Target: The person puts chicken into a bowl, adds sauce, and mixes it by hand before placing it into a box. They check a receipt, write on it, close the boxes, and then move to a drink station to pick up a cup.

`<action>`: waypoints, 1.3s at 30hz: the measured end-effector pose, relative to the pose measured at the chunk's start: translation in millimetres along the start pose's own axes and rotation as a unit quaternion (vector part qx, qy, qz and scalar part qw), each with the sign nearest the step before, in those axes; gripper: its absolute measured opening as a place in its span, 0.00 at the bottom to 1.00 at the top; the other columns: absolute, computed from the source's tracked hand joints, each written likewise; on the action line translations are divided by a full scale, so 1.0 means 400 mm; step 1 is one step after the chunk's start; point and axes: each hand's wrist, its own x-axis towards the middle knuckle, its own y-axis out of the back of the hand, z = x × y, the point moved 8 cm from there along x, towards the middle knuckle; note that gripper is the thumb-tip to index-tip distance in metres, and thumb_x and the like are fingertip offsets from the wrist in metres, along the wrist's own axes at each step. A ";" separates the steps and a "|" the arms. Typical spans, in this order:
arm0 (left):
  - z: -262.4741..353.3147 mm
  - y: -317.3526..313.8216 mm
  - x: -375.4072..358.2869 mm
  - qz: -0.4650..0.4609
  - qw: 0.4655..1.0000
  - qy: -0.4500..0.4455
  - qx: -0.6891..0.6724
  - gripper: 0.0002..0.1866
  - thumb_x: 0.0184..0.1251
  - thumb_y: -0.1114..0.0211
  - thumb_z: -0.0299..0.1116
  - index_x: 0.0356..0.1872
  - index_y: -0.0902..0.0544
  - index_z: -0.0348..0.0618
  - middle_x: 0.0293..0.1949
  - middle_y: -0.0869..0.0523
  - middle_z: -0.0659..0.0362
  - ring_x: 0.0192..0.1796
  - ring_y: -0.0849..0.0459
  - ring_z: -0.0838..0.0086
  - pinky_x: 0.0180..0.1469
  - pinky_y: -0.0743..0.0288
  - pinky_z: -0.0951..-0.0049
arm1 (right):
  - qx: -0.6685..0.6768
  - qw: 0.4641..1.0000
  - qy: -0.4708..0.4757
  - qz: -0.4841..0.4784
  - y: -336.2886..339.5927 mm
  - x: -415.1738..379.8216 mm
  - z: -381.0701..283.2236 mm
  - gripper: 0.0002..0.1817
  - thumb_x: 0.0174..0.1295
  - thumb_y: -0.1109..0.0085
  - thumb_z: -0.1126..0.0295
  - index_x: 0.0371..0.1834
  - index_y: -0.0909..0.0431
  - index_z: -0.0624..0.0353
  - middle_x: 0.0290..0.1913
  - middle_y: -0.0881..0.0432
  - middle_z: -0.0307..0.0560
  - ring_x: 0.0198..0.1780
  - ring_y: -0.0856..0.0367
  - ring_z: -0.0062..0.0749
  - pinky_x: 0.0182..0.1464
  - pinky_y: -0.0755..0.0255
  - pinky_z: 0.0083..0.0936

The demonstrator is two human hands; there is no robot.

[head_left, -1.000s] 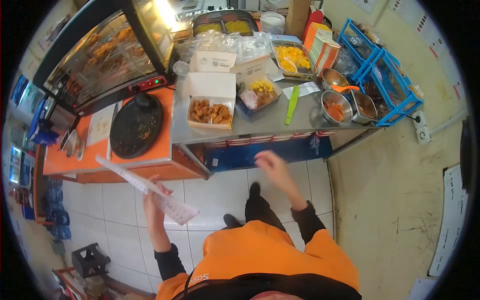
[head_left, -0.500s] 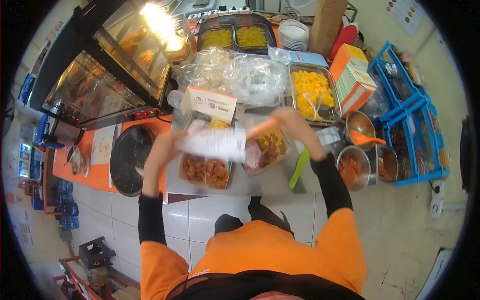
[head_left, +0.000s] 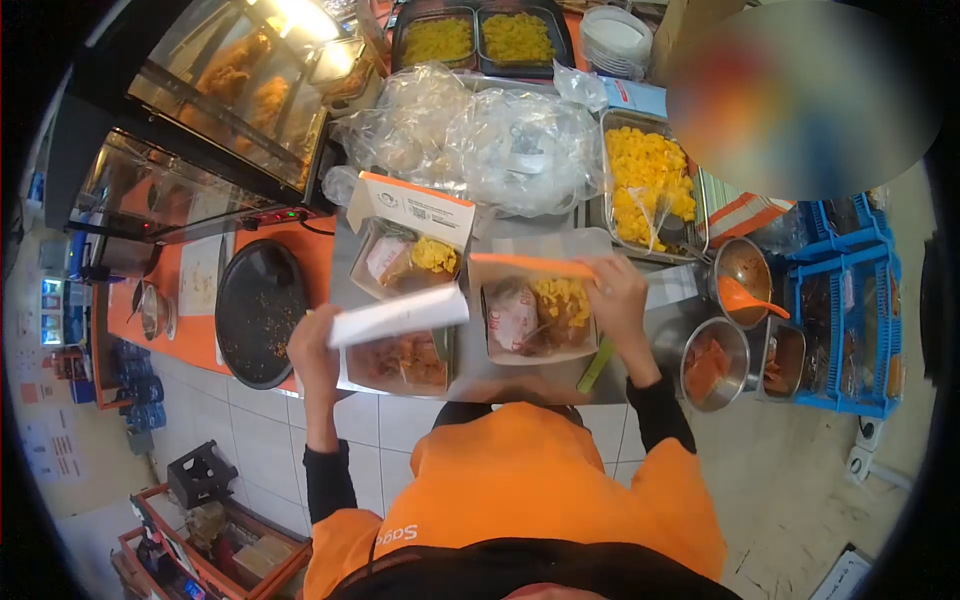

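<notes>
**Three open meal boxes on the steel counter, both hands occupied**

Three cardboard boxes sit at the near edge of the stainless steel counter point(head_left: 500, 232).

Largest item: glass-fronted heated display cabinet point(head_left: 215, 110), far left corner, fried pieces lit inside. Beside it, on the orange counter section point(head_left: 312, 252), a round black tray point(head_left: 260, 312) with crumbs.

Along the far edge: crumpled clear plastic bags point(head_left: 480, 135), then a rectangular steel pan of yellow food point(head_left: 648, 185) towards the right. Two dark pans of yellow food point(head_left: 487, 38) lie behind the bags. At the right edge, a blue wire rack point(head_left: 850, 300), with round steel bowls point(head_left: 715, 362) just beside it; one bowl holds an orange spoon point(head_left: 748, 298).

Boxes: a white-and-orange box with lid raised point(head_left: 408, 248), holding a wrapped item and yellow food, sits behind the other two. The open box with wrapped item and yellow food point(head_left: 532, 318) is at the near edge, centre. The box of fried brown pieces point(head_left: 398, 358) is at the near edge, left of it.

Right hand point(head_left: 618, 298): fingers closed on the orange-edged lid flap point(head_left: 530, 265) of the centre box, resting at that box's right side.

Left hand point(head_left: 315, 350): gripping a long white paper slip point(head_left: 400, 315), held over the fried-pieces box, partly hiding it.

A green utensil point(head_left: 597, 365) lies at the near edge, mostly hidden by the right forearm.
</notes>
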 end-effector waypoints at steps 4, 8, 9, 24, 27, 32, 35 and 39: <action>0.013 -0.012 0.041 -0.045 0.999 -0.020 -0.018 0.12 0.43 0.43 0.17 0.32 0.20 0.39 0.30 0.19 0.52 0.35 0.20 0.58 0.37 0.27 0.66 | -0.002 0.994 -0.032 -0.107 -0.058 0.051 -0.003 0.13 0.46 0.39 0.70 0.37 0.18 0.50 0.35 0.20 0.43 0.37 0.23 0.40 0.38 0.30 0.33; 0.017 0.002 0.006 -0.096 0.993 -0.022 -0.061 0.13 0.42 0.40 0.19 0.33 0.19 0.40 0.35 0.16 0.53 0.40 0.18 0.59 0.42 0.25 0.68 | -0.021 0.982 0.138 -0.130 -0.019 0.134 -0.177 0.21 0.49 0.39 0.59 0.47 0.21 0.55 0.41 0.19 0.49 0.41 0.21 0.43 0.40 0.29 0.37; 0.007 -0.003 -0.014 -0.109 0.992 -0.005 -0.056 0.15 0.41 0.38 0.19 0.34 0.17 0.40 0.39 0.16 0.53 0.43 0.17 0.60 0.46 0.24 0.69 | -0.023 0.985 0.126 -0.115 -0.058 0.168 -0.190 0.21 0.49 0.40 0.60 0.46 0.22 0.56 0.39 0.18 0.49 0.40 0.20 0.44 0.38 0.28 0.38; 0.075 0.242 -0.601 0.018 0.883 0.465 -0.067 0.25 0.46 0.31 0.27 0.50 0.23 0.43 0.44 0.18 0.51 0.47 0.19 0.58 0.49 0.26 0.66 | 0.053 0.870 0.271 -0.409 -0.413 0.458 -0.294 0.24 0.51 0.40 0.69 0.53 0.27 0.62 0.50 0.22 0.54 0.48 0.22 0.46 0.46 0.26 0.33; 0.083 0.229 -0.604 0.092 0.833 0.541 -0.078 0.28 0.48 0.30 0.33 0.53 0.26 0.44 0.46 0.19 0.51 0.47 0.20 0.57 0.48 0.27 0.65 | 0.142 0.860 0.339 -0.355 -0.546 0.606 -0.474 0.23 0.54 0.43 0.71 0.55 0.28 0.63 0.51 0.23 0.52 0.49 0.23 0.42 0.48 0.27 0.31; 0.138 0.205 -0.553 0.239 0.706 0.655 -0.122 0.31 0.48 0.29 0.40 0.55 0.28 0.44 0.44 0.19 0.49 0.46 0.20 0.56 0.47 0.28 0.64 | 0.290 0.755 0.401 -0.431 -0.844 0.592 -0.863 0.22 0.58 0.47 0.74 0.57 0.31 0.63 0.52 0.24 0.49 0.52 0.25 0.37 0.52 0.30 0.27; 0.246 0.202 -0.715 0.325 0.627 0.697 -0.124 0.27 0.52 0.31 0.38 0.54 0.28 0.43 0.42 0.19 0.49 0.46 0.20 0.57 0.47 0.28 0.66 | 0.369 0.595 0.424 -0.574 -0.988 0.304 -1.078 0.21 0.60 0.50 0.76 0.58 0.32 0.64 0.53 0.25 0.48 0.53 0.26 0.34 0.54 0.32 0.25; 0.424 0.145 -0.945 0.474 0.494 0.729 -0.019 0.14 0.61 0.39 0.31 0.47 0.23 0.39 0.42 0.19 0.53 0.44 0.20 0.65 0.48 0.28 0.71 | 0.339 0.391 0.519 -0.680 -0.814 -0.418 -1.297 0.17 0.62 0.51 0.79 0.56 0.31 0.63 0.52 0.25 0.49 0.53 0.25 0.34 0.52 0.30 0.26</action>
